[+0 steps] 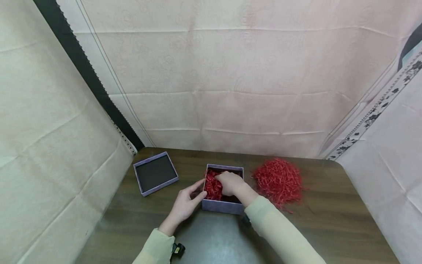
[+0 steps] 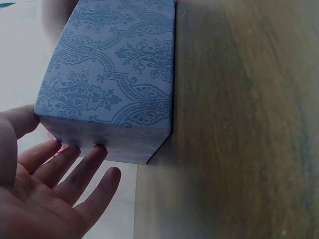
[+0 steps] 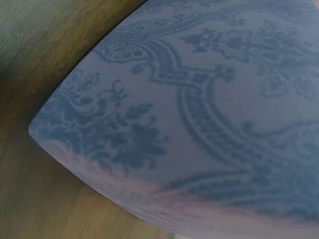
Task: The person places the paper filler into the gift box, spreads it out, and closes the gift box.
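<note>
A bluish-lavender gift box [image 1: 221, 206] with a damask pattern stands uncovered on the table, its inside dark. Red shredded paper [image 1: 212, 186] lies in its left part. My right hand [image 1: 233, 186] reaches down into the box beside the shreds; its fingertips are hidden, and I cannot tell whether they pinch any. At the box's left side is my left hand [image 1: 184, 206], with the thumb by the near corner. In the left wrist view, loosely extended fingers [image 2: 82, 174] touch the side wall. The right wrist view holds only the box's patterned wall [image 3: 209, 109] and some table.
To the left lies the box lid [image 1: 156, 173], its dark inside facing up. A loose heap of red shredded paper [image 1: 278, 179] sits to the right of the box, with stray strands around it. Pale cloth [image 1: 230, 73] hangs behind the brown wooden table [image 1: 125, 227] and along both sides.
</note>
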The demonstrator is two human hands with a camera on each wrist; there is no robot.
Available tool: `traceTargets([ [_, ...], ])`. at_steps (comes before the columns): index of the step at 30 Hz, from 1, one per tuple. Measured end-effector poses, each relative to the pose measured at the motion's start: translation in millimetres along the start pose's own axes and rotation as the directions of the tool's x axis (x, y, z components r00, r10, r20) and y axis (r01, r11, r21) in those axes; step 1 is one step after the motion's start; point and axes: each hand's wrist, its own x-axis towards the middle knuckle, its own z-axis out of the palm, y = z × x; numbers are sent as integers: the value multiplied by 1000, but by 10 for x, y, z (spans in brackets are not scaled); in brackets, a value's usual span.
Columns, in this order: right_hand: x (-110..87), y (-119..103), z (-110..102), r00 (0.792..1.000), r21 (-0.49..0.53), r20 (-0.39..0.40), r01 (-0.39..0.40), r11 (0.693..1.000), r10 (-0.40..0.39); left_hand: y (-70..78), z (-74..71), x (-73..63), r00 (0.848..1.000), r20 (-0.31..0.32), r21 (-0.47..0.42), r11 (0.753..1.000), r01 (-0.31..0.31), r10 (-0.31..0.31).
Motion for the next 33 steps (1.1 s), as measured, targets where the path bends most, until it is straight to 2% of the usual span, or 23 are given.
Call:
traceTargets([
  [3,-34,-13,-38,1000,-38,-15,-6,999,5,-8,-5,-2,1000,-3,13,1000,-1,1],
  [7,-176,-85,-183,999,-56,-40,18,998,-21,-26,6,-10,1000,-2,10,1000,1,-1],
  [11,-279,-173,-376,992,1,-118,50,999,-49,-33,-1,-2,1000,1,2,1000,-6,6],
  [14,-267,-200,-441,981,62,-175,101,993,-89,-33,-7,8,1000,4,5,1000,-6,6],
  [17,-190,-172,-376,972,111,-196,153,982,-129,-40,-8,6,1000,8,4,1000,3,-3],
  [19,-131,-142,-293,971,167,-201,162,972,-127,-47,-6,2,1000,12,2,1000,2,-2],
  [23,-37,-93,-149,972,299,-225,128,946,-60,-52,7,5,1000,14,-6,1000,-4,5],
  [25,-5,-84,-106,973,326,-227,107,939,-32,-45,11,6,1000,10,-8,1000,-7,7],
  [28,27,-87,-66,980,271,-196,90,958,-37,-36,12,4,1000,0,-12,1000,-7,7],
  [33,46,-122,-14,995,100,-88,48,994,-40,-32,8,-8,1000,-8,-11,1000,-2,2],
])
